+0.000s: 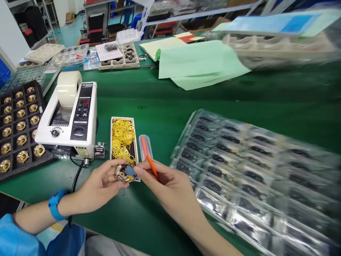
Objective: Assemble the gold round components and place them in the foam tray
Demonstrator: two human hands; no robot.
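My left hand (pixel 108 179) has its thumb and fingers closed round the rim of a round, gold-coloured watch movement (pixel 121 175). At its right side, my right hand (pixel 166 181) pinches a small blue-grey piece (pixel 130 171) against the movement's face; whether the piece is attached cannot be made out. A slender orange tool (pixel 152 166) also rests in my right hand, pointing up and away. Just behind both hands stands a white box (pixel 136 149) of thin yellow rings (pixel 122 135). Beside it lies a clear plastic case (pixel 149 144) with an orange stick in it.
A white tape dispenser (pixel 90 106) stands left of the box, its cable running down. Further left is a black foam tray (pixel 39 89) of gold movements. Clear blister trays (pixel 239 170) with dark parts cover the right side. Green sheets (pixel 197 60) lie at the back.
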